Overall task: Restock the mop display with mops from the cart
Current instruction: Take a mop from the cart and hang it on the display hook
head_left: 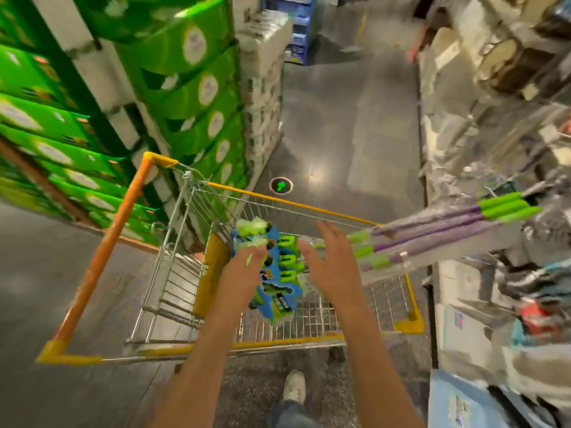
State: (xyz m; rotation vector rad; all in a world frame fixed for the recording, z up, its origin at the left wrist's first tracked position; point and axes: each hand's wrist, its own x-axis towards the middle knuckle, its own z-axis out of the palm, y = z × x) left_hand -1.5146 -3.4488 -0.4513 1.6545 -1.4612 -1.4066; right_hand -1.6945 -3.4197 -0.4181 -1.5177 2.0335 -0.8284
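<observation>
Head view: a person stands behind a wire cart (pixel 173 273) in a store aisle, both arms stretched out over its basket.
Mops: a bundle of packaged mops (pixel 278 273) lies inside the cart, blue and green sleeves at the near end, purple and green handles (pixel 438 225) sticking out over the right rim towards the shelving.
Left hand (pixel 244 267): fingers straight and loose, holding nothing, just at the near end of the packaging; whether it touches is blurred.
Right hand (pixel 327 251): fingers spread and empty, over the necks of the mops.
Step in hand: the reach into the cart, as I read it; no mop is lifted yet.
Next move: likely closing both hands on one mop, one near the head and one on the shaft, then drawing the long handle clear of the rim.
Display: the cluttered shelves on the right (pixel 494 149) seem the likely place, too blurred to tell.
Left side: stacked green boxes (pixel 191 72).
</observation>
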